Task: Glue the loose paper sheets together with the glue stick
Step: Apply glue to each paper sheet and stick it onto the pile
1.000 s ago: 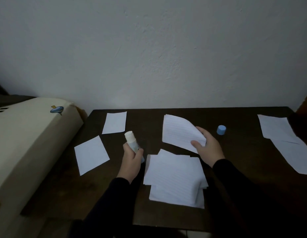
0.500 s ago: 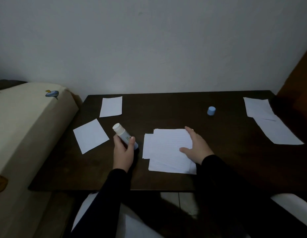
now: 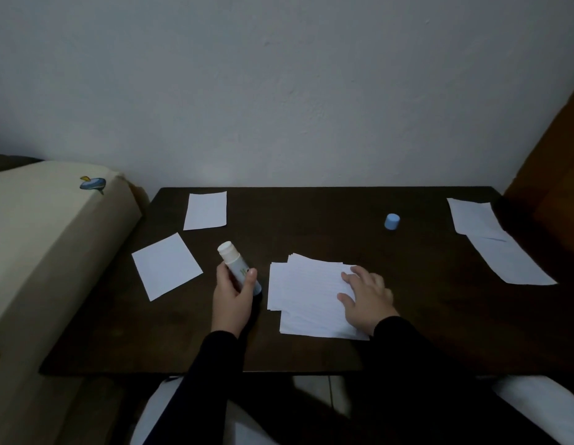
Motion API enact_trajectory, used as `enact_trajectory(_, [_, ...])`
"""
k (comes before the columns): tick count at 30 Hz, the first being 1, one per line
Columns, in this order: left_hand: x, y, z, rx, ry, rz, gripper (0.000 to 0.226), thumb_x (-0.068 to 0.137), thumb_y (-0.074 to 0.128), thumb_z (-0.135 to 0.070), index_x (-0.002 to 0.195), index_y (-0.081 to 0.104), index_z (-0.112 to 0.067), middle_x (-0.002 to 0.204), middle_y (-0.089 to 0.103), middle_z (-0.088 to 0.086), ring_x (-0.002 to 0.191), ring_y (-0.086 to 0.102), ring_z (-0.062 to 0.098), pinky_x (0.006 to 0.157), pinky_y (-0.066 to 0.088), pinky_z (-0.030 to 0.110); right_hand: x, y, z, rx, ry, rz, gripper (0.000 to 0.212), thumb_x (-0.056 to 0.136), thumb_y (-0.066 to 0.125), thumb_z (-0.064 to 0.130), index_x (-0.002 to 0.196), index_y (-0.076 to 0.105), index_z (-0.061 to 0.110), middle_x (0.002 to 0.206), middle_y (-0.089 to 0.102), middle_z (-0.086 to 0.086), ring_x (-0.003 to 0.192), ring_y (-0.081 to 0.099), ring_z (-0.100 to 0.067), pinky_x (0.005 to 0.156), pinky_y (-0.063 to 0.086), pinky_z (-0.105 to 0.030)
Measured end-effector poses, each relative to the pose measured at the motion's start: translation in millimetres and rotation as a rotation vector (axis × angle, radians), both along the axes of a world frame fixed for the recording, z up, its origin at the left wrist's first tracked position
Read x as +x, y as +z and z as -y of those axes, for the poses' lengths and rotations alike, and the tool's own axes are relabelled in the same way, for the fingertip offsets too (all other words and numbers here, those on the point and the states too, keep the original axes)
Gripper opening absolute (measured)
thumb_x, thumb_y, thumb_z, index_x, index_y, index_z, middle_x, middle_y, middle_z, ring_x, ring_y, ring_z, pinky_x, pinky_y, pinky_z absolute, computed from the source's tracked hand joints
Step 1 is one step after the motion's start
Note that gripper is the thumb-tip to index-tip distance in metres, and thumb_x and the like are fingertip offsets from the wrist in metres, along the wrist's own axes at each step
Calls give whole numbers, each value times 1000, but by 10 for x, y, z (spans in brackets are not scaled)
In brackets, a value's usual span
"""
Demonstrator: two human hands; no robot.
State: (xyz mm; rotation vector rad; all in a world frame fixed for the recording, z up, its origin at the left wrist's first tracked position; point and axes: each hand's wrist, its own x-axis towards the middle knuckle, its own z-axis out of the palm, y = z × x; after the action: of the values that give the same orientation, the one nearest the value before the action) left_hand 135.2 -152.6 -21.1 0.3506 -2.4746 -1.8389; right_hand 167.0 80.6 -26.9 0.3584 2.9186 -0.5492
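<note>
A stack of lined white sheets (image 3: 306, 292) lies on the dark wooden table (image 3: 311, 226) in front of me. My right hand (image 3: 365, 298) rests flat on the stack's right side, fingers spread. My left hand (image 3: 232, 297) grips an uncapped white glue stick (image 3: 234, 261), tilted with its tip up and to the left, just left of the stack. Its blue cap (image 3: 392, 221) stands alone at the back right. Two loose white sheets lie at the left, one nearer (image 3: 166, 265) and one farther back (image 3: 206, 210).
Long white paper sheets (image 3: 494, 240) lie along the table's right edge. A cream padded piece of furniture (image 3: 48, 239) presses against the table's left side. A plain wall rises behind, and a brown wooden panel (image 3: 555, 175) stands at the right.
My right hand has laid the raised lined sheet down on the stack and now presses on it. My left hand still holds the glue stick. The camera has pulled back.
</note>
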Motion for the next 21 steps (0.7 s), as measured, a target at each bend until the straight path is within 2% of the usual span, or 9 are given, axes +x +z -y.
enact_trajectory(4, [-31, 2, 32, 20, -19, 19, 57, 94, 58, -37, 144, 32, -25, 141, 47, 2, 126, 48, 20, 100, 43, 40, -26, 3, -1, -55, -20, -42, 45, 98, 44, 35, 142, 38, 30, 153, 24, 8, 139, 17, -16, 114, 18, -37])
enact_trajectory(7, [-68, 6, 82, 68, -45, 26, 58, 93, 59, -39, 144, 33, -27, 140, 48, 1, 117, 48, 13, 98, 44, 36, -74, 58, 90, -93, -22, -168, 39, 95, 48, 28, 134, 48, 29, 147, 31, 7, 135, 20, -14, 112, 21, -34])
enact_trajectory(12, [-197, 19, 261, 43, -33, -4, 60, 90, 61, -43, 142, 35, -29, 141, 46, -1, 113, 46, 9, 95, 46, 32, -304, 301, 608, -157, 162, -295, 31, 96, 51, 28, 127, 54, 29, 133, 41, 11, 128, 30, -8, 105, 27, -24])
enact_trajectory(16, [-358, 38, 421, 65, 118, 5, 61, 91, 57, -47, 144, 36, -28, 147, 42, 0, 125, 46, 18, 91, 45, 30, -702, 430, 1059, -181, 361, -261, 32, 96, 50, 31, 128, 54, 30, 129, 47, 10, 125, 36, -9, 103, 33, -27])
enact_trajectory(21, [-515, 19, 614, 110, 210, -23, 58, 92, 54, -47, 144, 37, -27, 145, 44, 0, 117, 46, 12, 85, 43, 26, -1343, 387, 1451, -9, 464, -171, 36, 94, 51, 32, 130, 51, 31, 134, 47, 5, 126, 39, -15, 104, 35, -35])
